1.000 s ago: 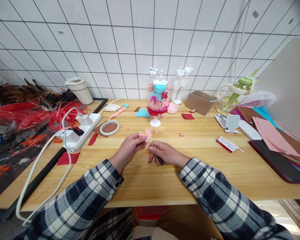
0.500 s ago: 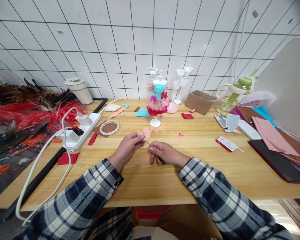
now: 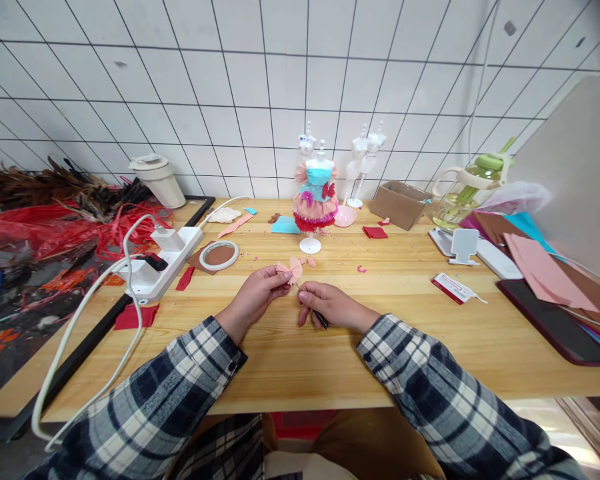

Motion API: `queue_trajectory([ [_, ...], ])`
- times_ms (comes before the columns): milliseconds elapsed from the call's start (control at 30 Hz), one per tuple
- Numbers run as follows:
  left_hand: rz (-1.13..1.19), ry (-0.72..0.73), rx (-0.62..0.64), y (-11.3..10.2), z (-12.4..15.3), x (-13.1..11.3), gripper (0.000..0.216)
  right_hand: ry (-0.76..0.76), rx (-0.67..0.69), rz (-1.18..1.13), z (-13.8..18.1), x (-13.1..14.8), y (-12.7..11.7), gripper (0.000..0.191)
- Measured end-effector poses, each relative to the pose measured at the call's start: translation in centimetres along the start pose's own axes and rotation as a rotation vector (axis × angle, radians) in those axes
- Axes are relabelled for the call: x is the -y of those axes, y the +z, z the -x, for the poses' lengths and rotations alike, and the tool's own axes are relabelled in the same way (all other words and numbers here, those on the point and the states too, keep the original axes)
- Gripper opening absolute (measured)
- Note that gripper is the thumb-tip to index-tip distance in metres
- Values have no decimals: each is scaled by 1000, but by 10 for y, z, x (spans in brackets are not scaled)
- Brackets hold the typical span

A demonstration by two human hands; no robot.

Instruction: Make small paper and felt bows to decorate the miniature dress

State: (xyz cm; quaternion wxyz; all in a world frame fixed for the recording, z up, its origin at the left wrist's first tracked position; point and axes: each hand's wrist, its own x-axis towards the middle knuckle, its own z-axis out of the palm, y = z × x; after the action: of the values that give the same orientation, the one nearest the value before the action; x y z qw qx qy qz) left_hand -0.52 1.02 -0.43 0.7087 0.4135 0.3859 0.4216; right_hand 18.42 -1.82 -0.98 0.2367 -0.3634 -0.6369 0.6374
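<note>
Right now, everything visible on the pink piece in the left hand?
The pink piece looks like thin paper, with rounded, petal-like lobes spread outward. The left hand pinches it over the wooden table, in front of the dressed mannequin. A slim tool in the right hand points at its lower edge; contact is too small to tell.

Pink paper pc (image 3: 295,268), thin, fanned into lobes, pinched in L hand (image 3: 260,294) over worktop (image 3: 300,377). Dark-hdl tool (image 3: 322,320), partly hidden, slants in R hand (image 3: 331,305), thin tip up-left nr paper's lower edge; contact unclear.
</note>
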Motion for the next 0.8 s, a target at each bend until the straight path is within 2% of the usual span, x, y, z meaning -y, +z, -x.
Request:
queue_trajectory([
  [667, 10, -29, -8, 3, 1, -3, 22, 31, 50, 0, 1, 3, -1, 37],
  [800, 13, -21, -10, 3, 1, -3, 22, 27, 23, -10, 0, 1, -1, 38],
])
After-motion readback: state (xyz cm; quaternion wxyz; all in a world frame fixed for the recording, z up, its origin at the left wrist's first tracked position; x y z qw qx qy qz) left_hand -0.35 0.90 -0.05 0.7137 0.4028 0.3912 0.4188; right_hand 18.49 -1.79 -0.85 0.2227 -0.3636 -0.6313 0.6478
